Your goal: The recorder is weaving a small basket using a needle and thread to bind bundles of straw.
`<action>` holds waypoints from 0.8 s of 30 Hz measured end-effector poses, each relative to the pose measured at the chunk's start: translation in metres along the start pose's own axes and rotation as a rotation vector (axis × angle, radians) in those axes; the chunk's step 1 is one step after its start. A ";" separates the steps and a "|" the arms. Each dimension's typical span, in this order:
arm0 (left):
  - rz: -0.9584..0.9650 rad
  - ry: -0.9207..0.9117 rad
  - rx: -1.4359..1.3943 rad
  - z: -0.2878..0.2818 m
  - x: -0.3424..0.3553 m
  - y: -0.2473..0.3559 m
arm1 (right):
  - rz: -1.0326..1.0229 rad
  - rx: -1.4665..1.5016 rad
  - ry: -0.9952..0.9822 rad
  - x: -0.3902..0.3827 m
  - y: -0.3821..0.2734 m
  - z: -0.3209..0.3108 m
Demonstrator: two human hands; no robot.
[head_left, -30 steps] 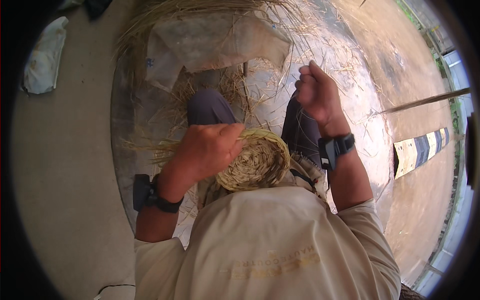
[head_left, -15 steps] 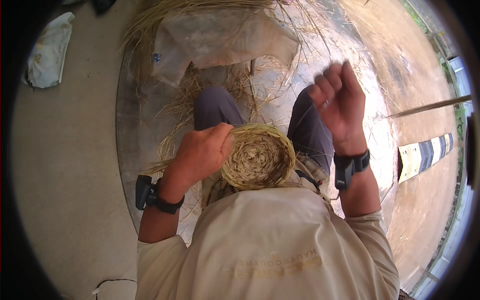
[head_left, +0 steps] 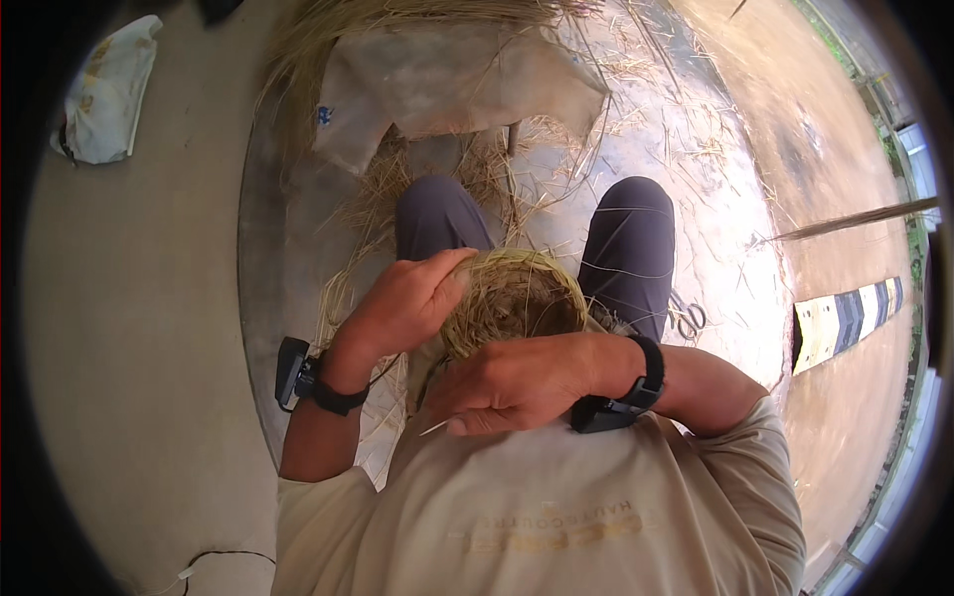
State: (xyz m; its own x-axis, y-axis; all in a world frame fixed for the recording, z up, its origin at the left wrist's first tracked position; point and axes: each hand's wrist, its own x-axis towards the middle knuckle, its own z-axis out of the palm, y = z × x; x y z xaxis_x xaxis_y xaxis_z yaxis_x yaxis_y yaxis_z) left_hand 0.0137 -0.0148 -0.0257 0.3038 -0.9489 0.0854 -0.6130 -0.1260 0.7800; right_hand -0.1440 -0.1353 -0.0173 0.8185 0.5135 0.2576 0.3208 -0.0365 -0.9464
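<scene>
A small round woven straw basket (head_left: 527, 280) sits in my lap, its inside facing up. My left hand (head_left: 409, 303) is closed on the left side of its rim, with the thumb side along the edge. Across the near side of the basket lies my right hand (head_left: 517, 379), covering the near rim. A thin, pale, pointed piece (head_left: 433, 429) sticks out by the right thumb; whether it is a needle or a stiff straw I cannot tell. Those right fingers are curled and partly hidden.
Beyond my knees a translucent plastic sheet (head_left: 467, 79) lies near a bundle of long dry straw (head_left: 417, 18). Loose stalks litter the floor mat. Scissors (head_left: 688, 316) rest right of my right knee. A white bag (head_left: 109, 94) lies far left; a striped barrier (head_left: 845, 323) stands right.
My right hand has come down from the raised position at the right to the near side of the basket. My left hand stays on the rim. The scissors now show.
</scene>
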 end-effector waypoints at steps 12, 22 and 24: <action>-0.315 0.227 0.193 -0.006 -0.007 -0.013 | 0.742 -0.606 0.902 -0.128 -0.069 -0.074; -0.065 0.308 0.291 0.002 0.011 0.027 | 0.392 -0.474 0.810 -0.064 -0.034 -0.022; -0.032 0.331 0.284 0.002 0.009 0.034 | 0.358 -0.587 0.767 -0.054 -0.027 -0.020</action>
State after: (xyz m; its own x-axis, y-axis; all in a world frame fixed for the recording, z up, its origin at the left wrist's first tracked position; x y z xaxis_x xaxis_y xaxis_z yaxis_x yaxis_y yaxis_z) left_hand -0.0058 -0.0284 -0.0001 0.5144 -0.8055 0.2942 -0.7618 -0.2718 0.5880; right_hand -0.1870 -0.1793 -0.0020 0.9298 -0.2878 0.2295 0.0123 -0.5989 -0.8008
